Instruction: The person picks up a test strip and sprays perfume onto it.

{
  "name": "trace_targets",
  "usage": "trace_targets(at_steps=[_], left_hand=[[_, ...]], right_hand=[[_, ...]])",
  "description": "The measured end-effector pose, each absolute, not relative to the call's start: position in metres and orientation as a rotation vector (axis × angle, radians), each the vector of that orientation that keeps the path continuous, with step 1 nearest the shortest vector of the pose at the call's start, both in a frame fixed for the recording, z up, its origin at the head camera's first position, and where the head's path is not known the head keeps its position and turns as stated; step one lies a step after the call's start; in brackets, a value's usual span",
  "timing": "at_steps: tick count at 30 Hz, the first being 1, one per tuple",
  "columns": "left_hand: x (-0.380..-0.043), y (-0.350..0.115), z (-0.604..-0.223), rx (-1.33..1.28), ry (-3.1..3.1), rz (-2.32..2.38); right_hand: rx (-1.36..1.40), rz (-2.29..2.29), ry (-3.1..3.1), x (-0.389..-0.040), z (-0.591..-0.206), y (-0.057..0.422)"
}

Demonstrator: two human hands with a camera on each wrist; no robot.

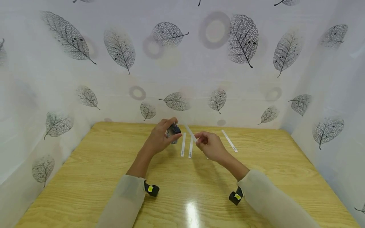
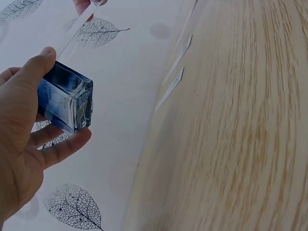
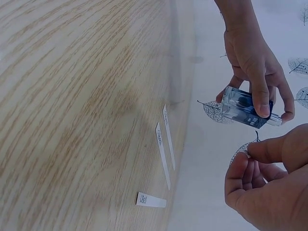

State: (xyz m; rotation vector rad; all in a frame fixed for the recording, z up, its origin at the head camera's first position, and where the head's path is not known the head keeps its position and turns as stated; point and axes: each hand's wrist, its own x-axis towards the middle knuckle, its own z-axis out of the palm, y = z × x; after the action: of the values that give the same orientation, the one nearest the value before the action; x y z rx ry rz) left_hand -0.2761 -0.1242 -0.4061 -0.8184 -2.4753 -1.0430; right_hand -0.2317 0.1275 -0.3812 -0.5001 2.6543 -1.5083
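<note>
My left hand (image 1: 155, 141) grips a small square glass perfume bottle (image 2: 60, 98) with a blue tint, raised above the far part of the table. In the right wrist view, a finger of that hand lies at the sprayer end (image 3: 275, 120). Between thumb and fingertips, my right hand (image 1: 212, 147) pinches one end of a narrow white paper strip (image 1: 190, 133). The strip slants up and away to the left, its far end close to the sprayer end of the bottle. In the right wrist view most of that strip is hidden behind the right hand's fingers.
Several white paper strips with printed ends lie on the wooden table (image 1: 176, 183): two side by side, with one strip (image 1: 183, 145) on the left, and another strip (image 1: 229, 141) farther right. A leaf-patterned white curtain (image 1: 182, 69) surrounds the table's back and sides.
</note>
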Motion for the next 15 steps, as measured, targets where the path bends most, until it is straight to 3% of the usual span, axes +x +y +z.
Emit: trace_targets(at_steps=[15], left_hand=[[-0.2745,-0.1224,-0.4052,-0.807,-2.460,-1.020]], right_hand=[[-0.495,-1.509,2.646,-0.2310,-0.3807,0.1284]])
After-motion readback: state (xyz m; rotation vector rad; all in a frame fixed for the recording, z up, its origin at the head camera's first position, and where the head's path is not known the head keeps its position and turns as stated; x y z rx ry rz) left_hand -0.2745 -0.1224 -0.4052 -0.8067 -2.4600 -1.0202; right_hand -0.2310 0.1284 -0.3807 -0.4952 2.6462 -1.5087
